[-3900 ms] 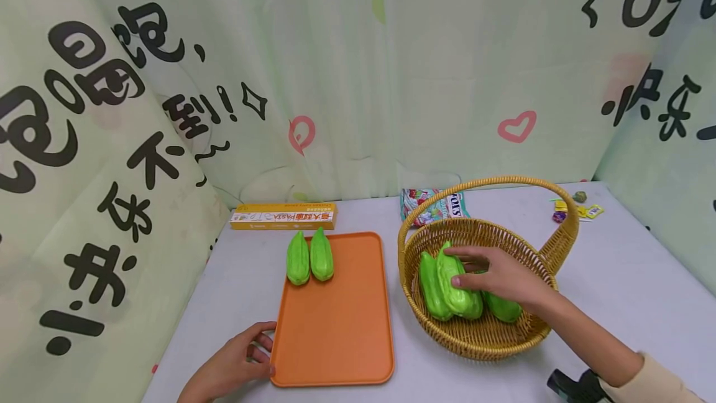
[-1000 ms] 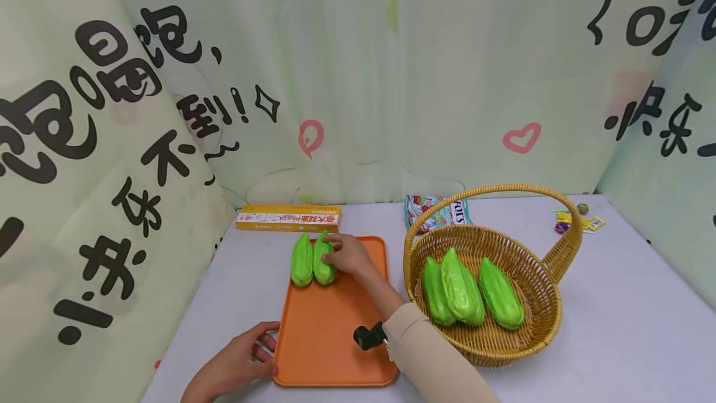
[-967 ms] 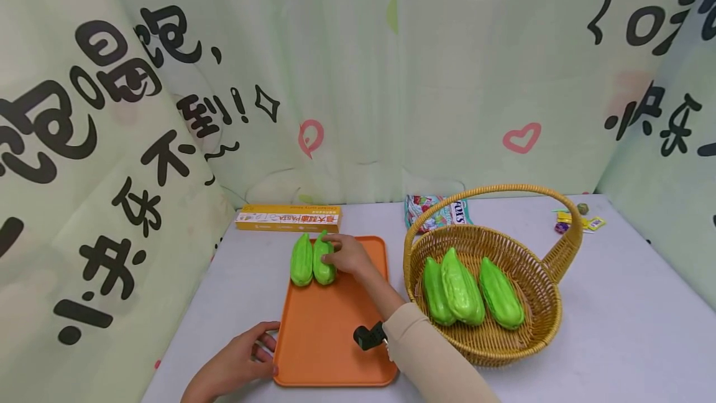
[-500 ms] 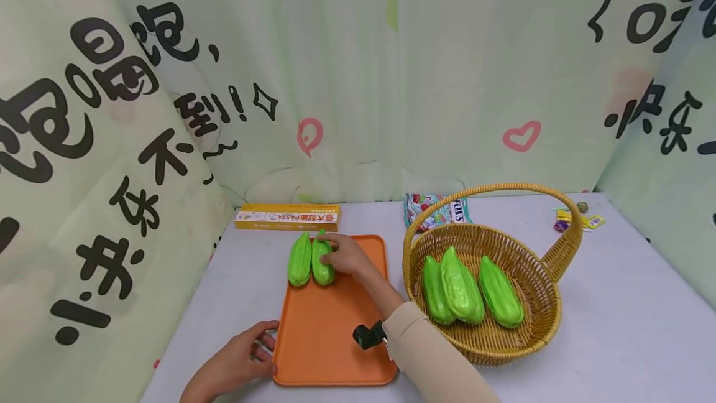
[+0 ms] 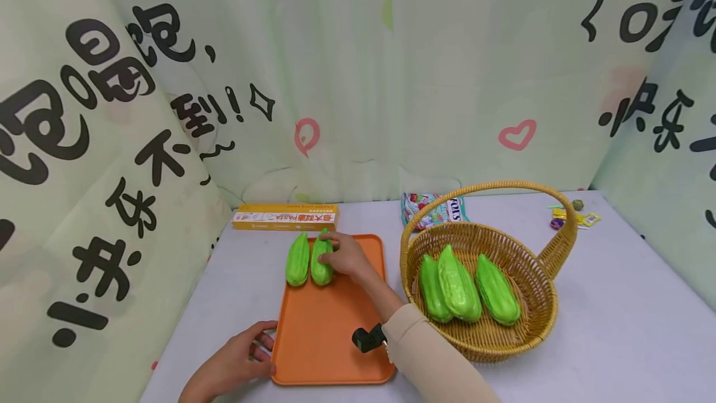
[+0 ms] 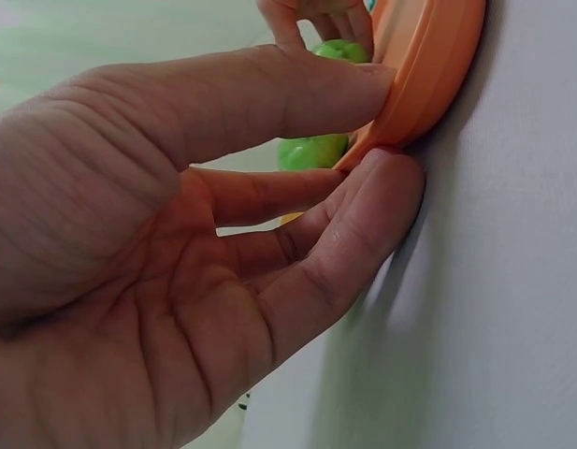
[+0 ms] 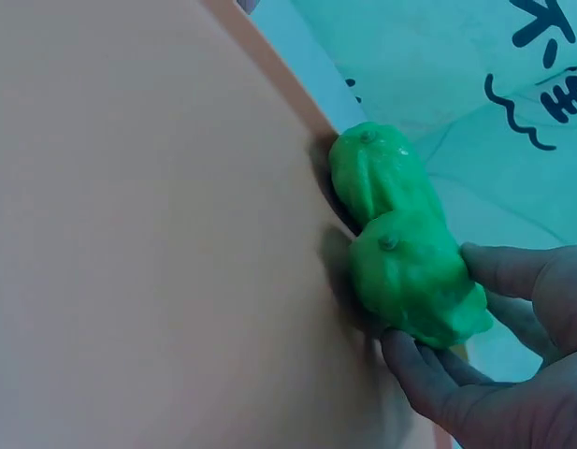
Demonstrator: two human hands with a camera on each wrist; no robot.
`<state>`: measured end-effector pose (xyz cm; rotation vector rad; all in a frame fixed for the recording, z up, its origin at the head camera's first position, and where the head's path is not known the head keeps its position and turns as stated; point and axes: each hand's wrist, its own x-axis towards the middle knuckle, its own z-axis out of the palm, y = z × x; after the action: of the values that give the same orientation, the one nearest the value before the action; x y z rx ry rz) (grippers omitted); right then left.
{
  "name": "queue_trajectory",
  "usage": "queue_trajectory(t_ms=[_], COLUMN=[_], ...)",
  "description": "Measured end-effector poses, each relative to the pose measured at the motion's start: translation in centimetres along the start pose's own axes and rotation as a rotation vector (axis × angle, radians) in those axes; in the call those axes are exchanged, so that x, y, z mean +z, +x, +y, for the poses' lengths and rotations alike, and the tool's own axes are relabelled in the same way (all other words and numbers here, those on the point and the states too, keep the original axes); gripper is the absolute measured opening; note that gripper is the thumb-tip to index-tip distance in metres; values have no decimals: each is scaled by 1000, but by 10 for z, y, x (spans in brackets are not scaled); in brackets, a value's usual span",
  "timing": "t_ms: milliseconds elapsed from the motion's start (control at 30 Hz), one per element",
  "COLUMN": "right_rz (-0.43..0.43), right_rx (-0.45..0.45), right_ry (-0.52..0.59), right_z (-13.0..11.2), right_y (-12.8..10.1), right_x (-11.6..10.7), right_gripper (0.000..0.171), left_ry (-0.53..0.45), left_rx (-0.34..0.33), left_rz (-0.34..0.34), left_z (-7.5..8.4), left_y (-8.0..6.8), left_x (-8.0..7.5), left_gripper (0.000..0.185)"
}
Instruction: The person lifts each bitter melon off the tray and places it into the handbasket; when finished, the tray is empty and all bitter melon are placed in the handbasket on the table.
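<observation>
In the head view, two green ribbed gourds lie side by side at the far left corner of the orange tray (image 5: 330,341). My right hand (image 5: 345,257) reaches across the tray and grips the right-hand gourd (image 5: 321,266), thumb on one side and fingers on the other, as the right wrist view shows. The other gourd (image 5: 298,260) lies just left of it, over the tray's left edge. At the tray's near left corner, my left hand (image 5: 237,356) pinches the rim between thumb and fingers; the left wrist view shows this closely.
A wicker basket (image 5: 486,353) with a tall handle stands right of the tray, holding three similar gourds (image 5: 458,285). Behind lie a yellow pasta box (image 5: 285,217) and a colourful snack bag (image 5: 433,210). Small wrapped sweets (image 5: 582,219) lie at the far right. Curtains enclose the table.
Since the oldest frame, my right hand has moved left from the basket's gourds to the right-hand gourd on the tray. Over the last second both hands have stayed nearly still; the left-hand gourd shifted slightly left.
</observation>
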<state>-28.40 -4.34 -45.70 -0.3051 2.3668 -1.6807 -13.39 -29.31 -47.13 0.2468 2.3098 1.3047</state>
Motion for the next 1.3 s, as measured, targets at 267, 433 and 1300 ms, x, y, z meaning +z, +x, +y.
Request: queue_trajectory(t_ms=[267, 433, 1300], right_rz=[32, -5, -186], right_rx=[-50, -108, -205], right_ry=[16, 84, -18], right_z=[-27, -52, -82], right_y=[-12, -28, -218], right_x=[-8, -11, -155], right_gripper=[45, 44, 47], left_ry=[20, 17, 48], left_rx=[-4, -7, -39], left_rz=[-3, 2, -5], left_z=[-1, 0, -1], left_y=[1, 0, 2], left_x=[-1, 0, -1], left_gripper=[74, 75, 74])
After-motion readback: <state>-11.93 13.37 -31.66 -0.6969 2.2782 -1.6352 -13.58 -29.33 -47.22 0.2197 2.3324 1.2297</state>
